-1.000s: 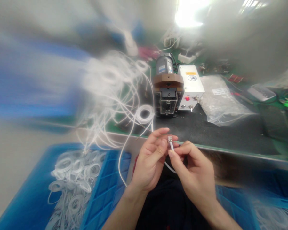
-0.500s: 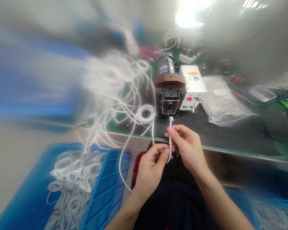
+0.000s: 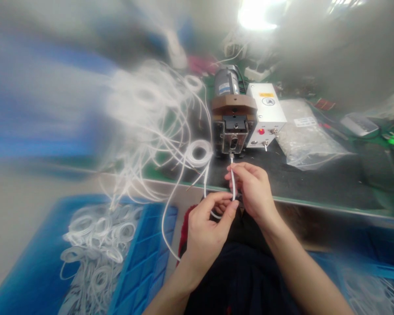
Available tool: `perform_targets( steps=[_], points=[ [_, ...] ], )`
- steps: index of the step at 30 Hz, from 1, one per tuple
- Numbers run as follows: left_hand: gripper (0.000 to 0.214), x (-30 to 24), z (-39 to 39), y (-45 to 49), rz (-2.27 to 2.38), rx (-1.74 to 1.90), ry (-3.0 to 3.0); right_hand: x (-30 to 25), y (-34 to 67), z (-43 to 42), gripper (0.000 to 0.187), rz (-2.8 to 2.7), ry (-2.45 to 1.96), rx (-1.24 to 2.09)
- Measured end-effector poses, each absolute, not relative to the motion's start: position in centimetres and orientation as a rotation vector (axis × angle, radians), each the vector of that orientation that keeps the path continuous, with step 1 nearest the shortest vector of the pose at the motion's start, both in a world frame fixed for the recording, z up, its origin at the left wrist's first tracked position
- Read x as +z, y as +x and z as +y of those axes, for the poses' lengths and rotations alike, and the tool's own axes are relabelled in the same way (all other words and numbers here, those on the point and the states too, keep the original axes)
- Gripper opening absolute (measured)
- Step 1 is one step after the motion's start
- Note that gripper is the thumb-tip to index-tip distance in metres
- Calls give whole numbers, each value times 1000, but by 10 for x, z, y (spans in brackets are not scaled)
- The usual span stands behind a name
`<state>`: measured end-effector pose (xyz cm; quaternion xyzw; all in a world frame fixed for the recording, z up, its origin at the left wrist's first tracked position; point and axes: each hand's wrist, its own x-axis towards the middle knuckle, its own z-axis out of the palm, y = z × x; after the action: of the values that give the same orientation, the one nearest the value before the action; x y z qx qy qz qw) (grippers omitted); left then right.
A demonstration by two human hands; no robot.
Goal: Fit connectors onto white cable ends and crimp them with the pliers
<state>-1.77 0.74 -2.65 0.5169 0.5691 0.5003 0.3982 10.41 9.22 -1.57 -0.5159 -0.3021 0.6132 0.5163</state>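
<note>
A white cable (image 3: 233,181) runs upright between my hands, its small plug end (image 3: 231,155) at the front opening of the crimping-type machine (image 3: 234,135). My right hand (image 3: 254,188) pinches the cable just below the plug between thumb and fingers. Lower down, my left hand (image 3: 210,227) grips the same cable between thumb and forefinger. The machine has a grey motor (image 3: 226,81) behind it and a white control box (image 3: 267,107) at its right, with a lit red button and switches. How deep the plug sits in the opening cannot be made out.
Left of the machine lie a coil of white cable (image 3: 198,153) and a blurred heap of white cables (image 3: 151,105). A clear plastic bag (image 3: 310,142) of small parts rests on the right. Below left stands a blue crate (image 3: 147,262) with coiled cables; another is at lower right.
My hands have moved up slightly towards the machine. The plug, apart from the machine before, is now at its front opening, and the red button looks brighter.
</note>
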Motion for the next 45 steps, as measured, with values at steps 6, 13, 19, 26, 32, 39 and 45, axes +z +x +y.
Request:
perform_targets(
  steps=[6,13,19,26,32,39,45],
  points=[
    [12,-27,10,-17,1444,1288,1283,-16,103,95,17,-725,-1253,1460],
    [13,-30,12,-17,1465,1280,1363,-18,102,100,17,-720,-1258,1454],
    [14,-31,12,-15,1472,1296,1384,-16,103,107,16,-705,-1264,1465],
    [14,-28,14,-14,1478,1305,1408,-19,102,117,17,-694,-1249,1457],
    [14,-28,15,-13,1494,1317,1402,-24,98,118,14,-678,-1252,1419],
    [14,-29,15,-12,1491,1323,1373,-26,96,119,13,-683,-1238,1406],
    [14,-29,15,-13,1503,1311,1380,-28,96,120,13,-684,-1242,1392]
  ],
)
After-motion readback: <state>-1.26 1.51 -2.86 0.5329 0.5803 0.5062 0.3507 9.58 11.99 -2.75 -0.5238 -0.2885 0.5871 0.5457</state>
